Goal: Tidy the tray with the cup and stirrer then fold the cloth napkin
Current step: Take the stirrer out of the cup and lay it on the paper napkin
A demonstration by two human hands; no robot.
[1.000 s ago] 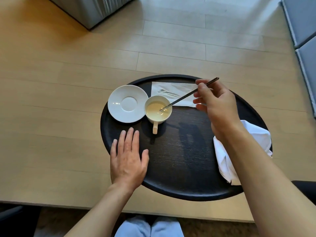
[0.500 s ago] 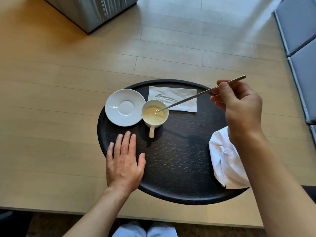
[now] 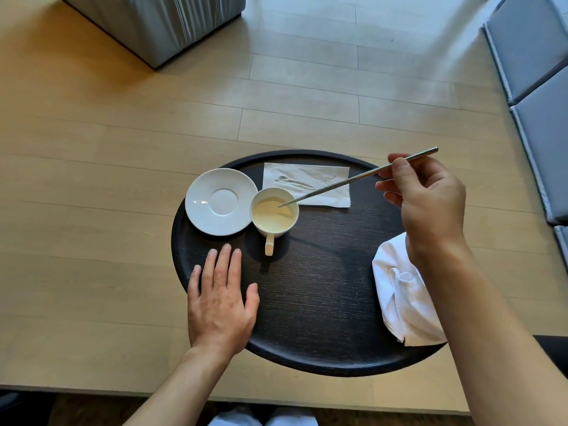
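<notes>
A round black tray [image 3: 313, 302] lies on the wooden table. On it a white cup [image 3: 274, 215] holds pale liquid, its handle pointing toward me. A white saucer [image 3: 220, 200] touches the cup's left side. My right hand [image 3: 430, 201] pinches a long metal stirrer [image 3: 344, 182] near its upper end; the tip rests in the cup. A paper napkin [image 3: 307, 184] lies flat behind the cup. The crumpled white cloth napkin [image 3: 402, 293] sits at the tray's right edge, partly under my right forearm. My left hand [image 3: 219, 298] lies flat, fingers apart, on the tray's front left rim.
A grey upholstered block [image 3: 166, 23] stands on the floor beyond the table at top left. Grey cushions [image 3: 534, 72] run along the right side. The table's near edge [image 3: 92, 392] is just in front of my knees.
My right hand has drawn back to the right, holding the stirrer nearer its end, with the tip still in the cup. The left hand has stayed flat on the tray.
</notes>
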